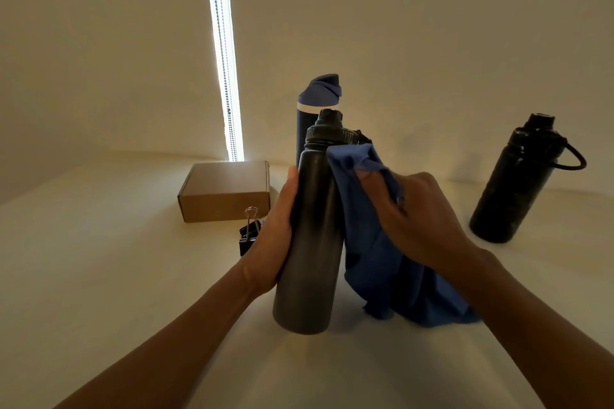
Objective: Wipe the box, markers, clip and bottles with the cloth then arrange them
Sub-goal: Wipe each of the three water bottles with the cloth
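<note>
My left hand (274,236) grips a tall dark grey bottle (310,242) by its left side, held upright just over the table. My right hand (412,212) holds a blue cloth (375,262) and presses it against the bottle's right side. Behind this bottle stands a navy bottle with a blue cap (320,93). A black bottle with a loop handle (518,183) stands at the right. A brown cardboard box (226,192) lies at the back left, and a black binder clip (249,232) sits in front of it, partly hidden by my left hand. No markers are in view.
The pale table (99,259) meets a plain wall at the back. A bright strip of window light with a bead chain (226,76) runs down behind the box.
</note>
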Demonstrator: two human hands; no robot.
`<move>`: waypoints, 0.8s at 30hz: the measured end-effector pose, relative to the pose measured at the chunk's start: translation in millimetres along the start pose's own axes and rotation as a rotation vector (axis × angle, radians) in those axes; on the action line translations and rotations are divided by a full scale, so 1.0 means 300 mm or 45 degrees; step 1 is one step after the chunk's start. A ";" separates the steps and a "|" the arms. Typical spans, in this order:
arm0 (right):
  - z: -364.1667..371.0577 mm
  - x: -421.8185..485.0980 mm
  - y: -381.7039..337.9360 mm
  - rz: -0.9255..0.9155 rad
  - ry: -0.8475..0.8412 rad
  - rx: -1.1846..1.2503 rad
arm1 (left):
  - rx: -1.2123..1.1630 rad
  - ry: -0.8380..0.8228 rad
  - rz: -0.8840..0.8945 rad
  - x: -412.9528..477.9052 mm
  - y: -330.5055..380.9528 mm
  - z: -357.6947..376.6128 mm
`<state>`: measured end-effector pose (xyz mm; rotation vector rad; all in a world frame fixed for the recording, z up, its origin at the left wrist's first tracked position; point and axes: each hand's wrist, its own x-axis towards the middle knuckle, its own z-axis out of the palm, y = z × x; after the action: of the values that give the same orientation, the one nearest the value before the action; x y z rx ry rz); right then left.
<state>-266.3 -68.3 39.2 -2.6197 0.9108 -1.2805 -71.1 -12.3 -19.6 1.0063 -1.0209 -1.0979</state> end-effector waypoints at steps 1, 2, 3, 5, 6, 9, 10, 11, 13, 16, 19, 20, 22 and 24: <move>-0.004 -0.013 0.001 0.079 -0.005 0.077 | 0.013 -0.018 0.006 -0.005 0.006 -0.001; -0.007 -0.028 0.003 0.155 0.001 0.169 | 0.034 -0.038 0.010 -0.012 0.012 -0.001; -0.008 -0.046 0.007 0.231 0.012 0.245 | 0.050 -0.064 0.021 -0.012 0.014 -0.007; -0.008 -0.083 0.004 0.332 0.003 0.306 | 0.092 -0.092 0.071 -0.015 0.026 -0.005; -0.005 -0.101 -0.002 0.358 -0.013 0.313 | 0.119 -0.093 0.096 -0.016 0.033 -0.002; -0.006 -0.120 -0.025 0.404 0.033 0.368 | 0.156 -0.089 0.154 -0.011 0.041 0.001; -0.011 -0.117 -0.033 0.406 0.083 0.378 | 0.168 -0.094 0.162 -0.011 0.040 0.000; -0.016 -0.113 -0.041 0.401 0.130 0.376 | 0.168 -0.081 0.165 -0.013 0.042 0.002; -0.019 -0.110 -0.062 0.342 0.174 0.387 | 0.161 -0.035 0.159 -0.020 0.046 0.006; 0.010 -0.115 -0.049 0.313 0.129 0.384 | 0.151 -0.027 0.143 -0.026 0.046 0.013; 0.028 -0.118 -0.027 0.390 0.067 0.317 | 0.161 -0.015 0.156 -0.027 0.052 0.012; 0.023 -0.119 -0.033 0.316 0.097 0.268 | 0.167 -0.019 0.157 -0.027 0.053 0.010; 0.008 -0.125 -0.052 0.162 0.131 0.222 | 0.169 -0.014 0.154 -0.031 0.055 0.007; -0.005 -0.131 -0.067 0.025 0.137 0.130 | 0.183 -0.006 0.144 -0.032 0.057 0.004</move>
<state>-276.6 -30.1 19.5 -2.4799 0.8594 -1.4356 -70.3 -0.2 -4.1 1.0474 -1.1598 -0.9452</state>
